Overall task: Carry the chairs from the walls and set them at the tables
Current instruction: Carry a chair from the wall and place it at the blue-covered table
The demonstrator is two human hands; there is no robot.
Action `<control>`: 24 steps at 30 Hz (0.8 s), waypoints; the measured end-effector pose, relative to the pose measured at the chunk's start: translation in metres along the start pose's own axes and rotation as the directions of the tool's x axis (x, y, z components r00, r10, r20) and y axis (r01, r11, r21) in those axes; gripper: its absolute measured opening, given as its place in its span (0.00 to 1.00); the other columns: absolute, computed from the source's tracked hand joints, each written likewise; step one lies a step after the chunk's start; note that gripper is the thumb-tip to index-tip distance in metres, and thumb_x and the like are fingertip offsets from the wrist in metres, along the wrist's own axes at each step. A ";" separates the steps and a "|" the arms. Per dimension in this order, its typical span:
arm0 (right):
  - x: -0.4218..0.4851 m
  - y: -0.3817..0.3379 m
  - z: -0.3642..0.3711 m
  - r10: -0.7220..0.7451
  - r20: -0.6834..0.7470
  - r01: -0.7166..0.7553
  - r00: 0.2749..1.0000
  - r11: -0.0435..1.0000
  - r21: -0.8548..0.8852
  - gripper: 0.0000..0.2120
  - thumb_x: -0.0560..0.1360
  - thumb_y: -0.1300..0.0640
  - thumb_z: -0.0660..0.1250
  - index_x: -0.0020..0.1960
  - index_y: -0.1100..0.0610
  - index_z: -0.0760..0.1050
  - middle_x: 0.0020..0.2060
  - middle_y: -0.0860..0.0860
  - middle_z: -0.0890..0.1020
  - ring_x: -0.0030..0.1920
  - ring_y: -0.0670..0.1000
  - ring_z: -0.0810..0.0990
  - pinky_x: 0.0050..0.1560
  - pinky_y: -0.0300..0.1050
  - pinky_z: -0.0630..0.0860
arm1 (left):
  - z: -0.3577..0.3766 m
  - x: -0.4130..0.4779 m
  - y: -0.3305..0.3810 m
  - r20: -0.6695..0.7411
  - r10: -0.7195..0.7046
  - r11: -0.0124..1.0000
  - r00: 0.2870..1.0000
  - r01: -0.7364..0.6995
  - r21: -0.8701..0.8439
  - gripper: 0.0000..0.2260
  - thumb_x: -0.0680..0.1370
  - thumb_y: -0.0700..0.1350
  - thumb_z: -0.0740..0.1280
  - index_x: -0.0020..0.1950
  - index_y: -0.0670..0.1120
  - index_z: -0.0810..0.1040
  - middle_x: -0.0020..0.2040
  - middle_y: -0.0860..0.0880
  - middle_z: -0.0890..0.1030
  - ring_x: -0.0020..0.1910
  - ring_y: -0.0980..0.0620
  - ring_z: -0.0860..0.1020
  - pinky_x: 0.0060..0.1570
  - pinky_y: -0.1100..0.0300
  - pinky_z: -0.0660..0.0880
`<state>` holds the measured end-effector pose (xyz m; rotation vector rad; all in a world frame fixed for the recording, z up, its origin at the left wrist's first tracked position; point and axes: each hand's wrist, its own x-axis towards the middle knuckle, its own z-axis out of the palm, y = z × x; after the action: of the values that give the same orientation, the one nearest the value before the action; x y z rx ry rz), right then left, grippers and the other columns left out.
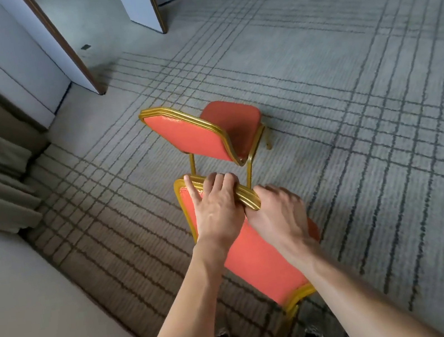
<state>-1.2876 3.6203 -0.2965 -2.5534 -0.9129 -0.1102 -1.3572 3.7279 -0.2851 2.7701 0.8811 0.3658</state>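
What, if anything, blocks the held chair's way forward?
A second chair stands on the carpet right ahead of the held chair, gripped by the left hand and right hand. No table is in view.

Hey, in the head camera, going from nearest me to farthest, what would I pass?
Near chair, gripped by left hand and right hand → second chair on the carpet → folding panel.

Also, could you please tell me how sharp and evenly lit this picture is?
Head view: wide-angle distortion bows the carpet lines; the picture's edges are smeared; the left hand and right hand, in grip on the near chair, look fairly sharp; glare spots the far chair backrest.
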 end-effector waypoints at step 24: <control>-0.018 -0.030 0.018 0.478 -0.335 -0.538 0.812 0.836 -0.110 0.14 0.68 0.50 0.71 0.30 0.53 0.69 0.23 0.45 0.72 0.23 0.48 0.69 0.24 0.39 0.67 | 0.012 0.068 -0.051 0.212 0.433 0.901 0.876 -0.427 -0.079 0.06 0.66 0.48 0.71 0.41 0.50 0.82 0.44 0.53 0.81 0.48 0.43 0.81 0.68 0.41 0.68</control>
<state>-1.3215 3.6384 -0.3058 -2.7694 -0.0819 -0.4268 -1.3271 3.8068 -0.2985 2.8870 0.1956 0.1229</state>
